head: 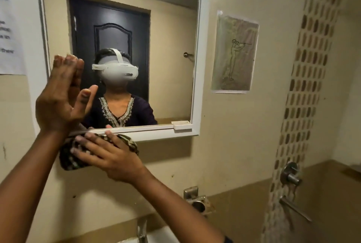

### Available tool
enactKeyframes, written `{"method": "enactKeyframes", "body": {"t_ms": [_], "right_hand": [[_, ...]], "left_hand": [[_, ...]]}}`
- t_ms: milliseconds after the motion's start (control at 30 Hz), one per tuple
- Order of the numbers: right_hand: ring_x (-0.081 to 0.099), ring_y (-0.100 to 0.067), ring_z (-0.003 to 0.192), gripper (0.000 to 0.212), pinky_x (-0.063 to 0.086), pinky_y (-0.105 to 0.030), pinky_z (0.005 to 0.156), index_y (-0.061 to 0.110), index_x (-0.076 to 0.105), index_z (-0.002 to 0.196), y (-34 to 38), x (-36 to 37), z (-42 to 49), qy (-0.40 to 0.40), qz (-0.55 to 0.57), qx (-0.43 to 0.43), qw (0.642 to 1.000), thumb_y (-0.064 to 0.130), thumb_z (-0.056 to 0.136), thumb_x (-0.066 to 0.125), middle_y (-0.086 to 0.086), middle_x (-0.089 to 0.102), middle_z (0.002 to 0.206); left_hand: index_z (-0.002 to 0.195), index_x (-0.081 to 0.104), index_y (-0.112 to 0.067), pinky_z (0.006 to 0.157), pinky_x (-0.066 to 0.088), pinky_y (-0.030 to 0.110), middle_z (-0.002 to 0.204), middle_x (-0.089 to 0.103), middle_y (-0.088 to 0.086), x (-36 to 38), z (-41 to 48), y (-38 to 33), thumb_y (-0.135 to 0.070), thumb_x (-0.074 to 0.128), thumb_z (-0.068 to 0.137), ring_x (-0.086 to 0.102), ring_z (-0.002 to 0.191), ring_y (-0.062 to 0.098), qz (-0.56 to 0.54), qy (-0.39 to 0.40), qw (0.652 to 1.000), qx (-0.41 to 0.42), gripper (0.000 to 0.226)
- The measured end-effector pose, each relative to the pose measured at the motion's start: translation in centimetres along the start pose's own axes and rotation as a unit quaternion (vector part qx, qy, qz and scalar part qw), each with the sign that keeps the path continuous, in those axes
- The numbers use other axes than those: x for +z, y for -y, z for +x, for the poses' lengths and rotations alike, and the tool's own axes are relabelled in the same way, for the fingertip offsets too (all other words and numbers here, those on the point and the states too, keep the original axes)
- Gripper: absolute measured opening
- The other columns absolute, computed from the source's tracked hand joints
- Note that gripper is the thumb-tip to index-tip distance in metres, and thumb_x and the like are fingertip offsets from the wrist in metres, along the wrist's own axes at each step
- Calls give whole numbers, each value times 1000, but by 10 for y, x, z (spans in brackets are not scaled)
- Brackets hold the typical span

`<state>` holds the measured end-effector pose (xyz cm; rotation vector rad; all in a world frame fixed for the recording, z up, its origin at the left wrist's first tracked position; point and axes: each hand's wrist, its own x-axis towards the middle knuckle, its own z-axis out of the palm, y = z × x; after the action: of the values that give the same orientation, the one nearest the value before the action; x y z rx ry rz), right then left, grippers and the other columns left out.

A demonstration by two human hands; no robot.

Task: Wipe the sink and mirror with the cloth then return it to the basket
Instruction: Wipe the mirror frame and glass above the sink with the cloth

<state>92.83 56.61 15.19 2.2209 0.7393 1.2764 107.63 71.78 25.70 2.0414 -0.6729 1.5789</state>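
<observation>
The mirror (172, 51) hangs on the wall in a white frame (201, 66). My left hand (62, 98) is flat against the glass at its lower left corner, fingers together and pointing up, holding nothing. My right hand (109, 154) presses a dark patterned cloth (68, 158) against the wall just under the frame's bottom edge, fingers spread over it. The white sink (162, 237) shows only as a sliver at the bottom edge, with a metal tap (142, 231) standing on it. No basket is in view.
A paper notice (9, 23) is stuck left of the mirror and a drawing in plastic (234, 53) to its right. A metal wall fitting (197, 199), a round valve (291, 176) and a rail (295, 209) lie lower right, beside a mosaic tile strip (304, 106).
</observation>
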Motion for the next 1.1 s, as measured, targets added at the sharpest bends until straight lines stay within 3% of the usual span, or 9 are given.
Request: {"method": "enactKeyframes", "body": {"t_ms": [167, 300, 433, 567, 633, 767, 833, 967, 1100], "right_hand": [[35, -28, 136, 37, 15, -44, 118, 10, 53, 130, -25, -19, -54, 35, 2, -137, 990, 3, 99, 34, -9, 48, 141], [41, -29, 133, 35, 30, -48, 111, 16, 55, 129, -15, -52, -100, 4, 33, -111, 993, 7, 100, 39, -5, 51, 139], [46, -32, 127, 37, 38, -47, 104, 21, 46, 135, 6, -72, -132, 39, 15, -79, 996, 14, 100, 36, -1, 47, 143], [46, -28, 110, 56, 49, -39, 88, 21, 31, 141, 33, -83, -168, 85, 103, 8, 991, 10, 90, 50, 0, 34, 151], [41, -29, 112, 75, 44, -42, 93, 23, 18, 143, 46, -93, -184, 138, 200, 91, 966, 18, 83, 63, -5, 18, 154], [39, -19, 126, 93, 36, -34, 107, 24, 17, 142, 59, -117, -203, 199, 467, 248, 825, 35, 73, 78, -10, 35, 144], [46, -16, 118, 81, 42, -32, 101, 21, 33, 134, 62, -122, -207, 253, 503, 270, 781, 44, 70, 77, -8, 47, 133], [59, -25, 89, 37, 46, -35, 75, 6, 59, 103, 55, -126, -220, 257, 481, 301, 782, 38, 86, 64, -16, 65, 99], [62, -29, 81, 10, 49, -37, 70, 6, 61, 93, 37, -132, -248, 242, 383, 268, 851, 16, 89, 59, -16, 68, 90]], "left_hand": [[126, 59, -29, 112, 36, 36, 135, 57, -3, -75, -61, -63, -48, 45, 95, 47, 131, 8, -305, -16, 949, -82, 38], [90, 72, -47, 77, 49, 7, 89, 76, -9, -114, -168, -124, -40, 62, 83, 66, 89, 1, -488, 180, 829, -204, 14], [85, 75, -24, 70, 55, 13, 82, 76, -1, -104, -212, -138, -36, 78, 71, 68, 81, 8, -555, 283, 737, -261, 18], [82, 72, -26, 69, 54, 16, 83, 76, 0, -107, -225, -152, -44, 79, 57, 68, 76, 6, -534, 341, 735, -241, 31], [84, 74, -26, 72, 53, 19, 85, 76, 2, -109, -228, -152, -60, 77, 52, 69, 78, 6, -507, 369, 746, -221, 47], [76, 75, -26, 72, 53, 28, 80, 77, 2, -115, -234, -161, -36, 72, 68, 71, 77, 12, -469, 403, 761, -198, 13], [74, 74, -26, 74, 52, 29, 79, 77, 0, -114, -237, -168, -21, 71, 72, 71, 78, 12, -453, 412, 766, -197, 7], [75, 75, -31, 72, 50, 20, 78, 77, -8, -113, -242, -182, -6, 73, 78, 69, 76, 3, -412, 446, 778, -163, 25], [73, 76, -26, 70, 49, 16, 76, 77, -12, -105, -244, -204, -1, 72, 78, 68, 76, 1, -376, 462, 790, -142, 27]]}}
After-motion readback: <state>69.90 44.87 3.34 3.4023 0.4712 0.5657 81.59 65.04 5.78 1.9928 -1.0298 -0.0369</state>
